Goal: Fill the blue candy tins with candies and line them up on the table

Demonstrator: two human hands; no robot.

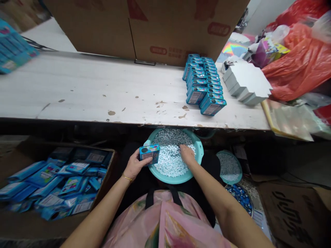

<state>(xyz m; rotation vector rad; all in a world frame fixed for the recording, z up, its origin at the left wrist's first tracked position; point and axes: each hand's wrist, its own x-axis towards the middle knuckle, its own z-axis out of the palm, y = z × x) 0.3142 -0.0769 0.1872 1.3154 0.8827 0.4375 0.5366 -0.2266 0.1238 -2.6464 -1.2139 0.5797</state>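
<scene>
My left hand grips a small blue box with a round dark hole in its top, held over the left rim of a turquoise basin. Small white and pale blue candies fill much of the basin, which sits at my lap. Reaching in from the right, my right hand has its fingertips down among the candies. Those fingers are partly buried, so whether they hold anything is hidden.
Rows of blue boxes stand on the white table before a large cardboard carton. An open carton of blue boxes lies at left. At right are a smaller basin, white cartons and red plastic bags.
</scene>
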